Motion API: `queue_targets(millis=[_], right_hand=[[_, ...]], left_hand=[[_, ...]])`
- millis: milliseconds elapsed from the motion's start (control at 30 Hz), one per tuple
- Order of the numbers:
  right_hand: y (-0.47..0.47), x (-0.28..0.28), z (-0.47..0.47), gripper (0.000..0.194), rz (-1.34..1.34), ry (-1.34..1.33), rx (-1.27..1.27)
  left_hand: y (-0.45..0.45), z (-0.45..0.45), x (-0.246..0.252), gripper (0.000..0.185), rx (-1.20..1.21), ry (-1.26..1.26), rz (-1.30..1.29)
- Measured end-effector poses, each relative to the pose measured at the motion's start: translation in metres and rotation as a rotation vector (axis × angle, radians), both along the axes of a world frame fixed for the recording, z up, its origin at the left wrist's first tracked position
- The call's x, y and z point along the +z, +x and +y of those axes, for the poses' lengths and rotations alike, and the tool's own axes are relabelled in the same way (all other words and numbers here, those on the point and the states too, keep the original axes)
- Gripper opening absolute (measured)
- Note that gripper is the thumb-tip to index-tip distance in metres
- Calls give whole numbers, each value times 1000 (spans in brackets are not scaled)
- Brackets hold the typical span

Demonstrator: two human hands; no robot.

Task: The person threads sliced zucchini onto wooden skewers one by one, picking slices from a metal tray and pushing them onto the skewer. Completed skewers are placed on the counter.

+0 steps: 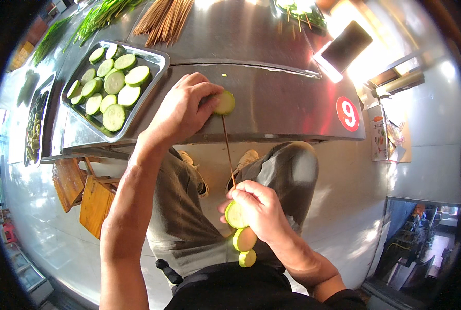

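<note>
Between the thumb and fingers of my left hand (pixel 187 104) is a round zucchini slice (pixel 225 103), held over the table's front edge. A thin wooden skewer (pixel 227 151) reaches up to the lower rim of that slice; whether its tip has gone in cannot be seen. My right hand (pixel 259 209) grips the skewer lower down, above my lap. Several more slices hang in a row at this hand: an upper one (pixel 236 215) against the fingers, a middle one (pixel 245 239) and a small lowest one (pixel 248 258). The skewer's lower part is hidden behind them.
A metal tray (pixel 162 62) of zucchini slices rests on the steel table (pixel 253 104) at the left. Beyond lie bundled wooden skewers (pixel 164 19) and green chives (pixel 102 19). A tray with skewered slices (pixel 300 11) stands far right, near a dark tablet-like device (pixel 346 44). Wooden stools (pixel 94 201) stand lower left.
</note>
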State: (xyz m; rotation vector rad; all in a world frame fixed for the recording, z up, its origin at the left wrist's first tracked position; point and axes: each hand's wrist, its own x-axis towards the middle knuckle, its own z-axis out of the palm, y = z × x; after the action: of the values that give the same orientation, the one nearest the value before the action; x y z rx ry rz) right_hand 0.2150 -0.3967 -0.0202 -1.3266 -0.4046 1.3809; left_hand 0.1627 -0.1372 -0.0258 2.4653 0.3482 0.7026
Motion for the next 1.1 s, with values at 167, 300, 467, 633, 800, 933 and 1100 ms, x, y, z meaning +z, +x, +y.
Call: queue_targets(millis=[167,300,467,633,800,933,1100], right_hand=[[2,3,6,18,-9,10,-56],[8,3,12,19,-43,38,-62],[7,1,22,19,-75,67,-63],[9,-9,29,19,-160,57,-52],[4,-17,34,16,-138,38,-118],[7,-11,38,19,-423,43,-37],[22,-12,58,19,-142,75,-107]], left_hand=[[0,0,0,20,0,-11,3],[0,-3,1,19,7,-26,-15],[-1,-3,1,20,15,13,-17],[-1,-3,-1,19,15,-2,-29],[-3,-2,0,21,17,-18,-18],[-3,-1,0,20,13,-61,-38],[-2,-4,-1,13,-88,-29,-55]])
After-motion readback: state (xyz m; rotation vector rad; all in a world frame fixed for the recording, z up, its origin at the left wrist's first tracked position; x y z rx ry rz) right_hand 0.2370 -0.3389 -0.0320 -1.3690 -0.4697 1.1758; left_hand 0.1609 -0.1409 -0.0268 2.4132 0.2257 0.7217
